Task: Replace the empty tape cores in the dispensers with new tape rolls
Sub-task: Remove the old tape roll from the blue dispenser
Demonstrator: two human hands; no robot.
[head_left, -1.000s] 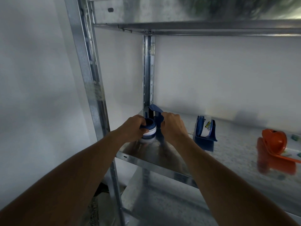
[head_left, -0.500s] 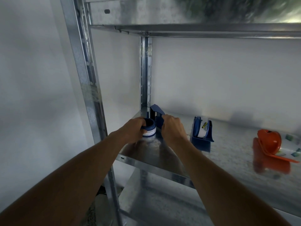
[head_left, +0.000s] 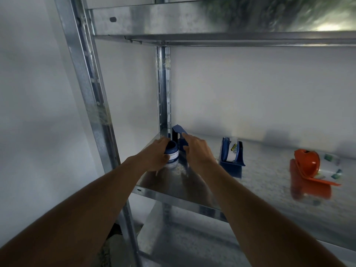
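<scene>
right hand [head_left: 196, 151] now lifts its fingers off the blue dispenser [head_left: 179, 137], left hand [head_left: 156, 157] grasping the tape roll [head_left: 172, 154].

**Dim, soft light; blur and wide-angle bend**

Dim, flat indoor light with a grey-blue cast. Brightest patch is a glare on the underside of the upper shelf [head_left: 317, 26] at top right, smeared and streaky. The shelf surface [head_left: 260, 170] reflects softly; the orange dispenser [head_left: 306, 162] throws a blurred orange reflection below itself. Soft shadows on the back wall [head_left: 250, 93] behind the items. Whole frame slightly soft; both forearms are dark. The front upright post [head_left: 90, 105] leans and bows from lens distortion. Edges are the blurriest.
</scene>
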